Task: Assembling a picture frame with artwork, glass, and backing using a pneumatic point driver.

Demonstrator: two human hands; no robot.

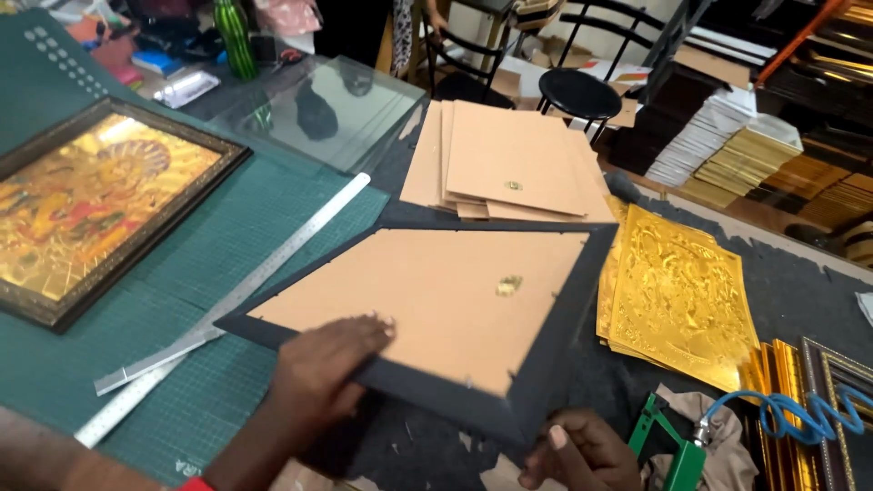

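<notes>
Workshop room with chairs (473, 64) behind; grey tabletop (791, 291) carries green cutting mat (227, 227). Left hand (332, 364) lies flat on face-down dark frame (436, 309); right hand (582, 450) grips its near corner

Dark picture frame (509, 400) face down, tan backing board up – small brass hanger, lying skewed

Left hand (332, 364) lies flat, fingers spread; right hand (582, 450) curls, thumb up.

Left hand (327, 364) flat on face-down dark frame (427, 309) — right hand (582, 450) at its corner.
</notes>
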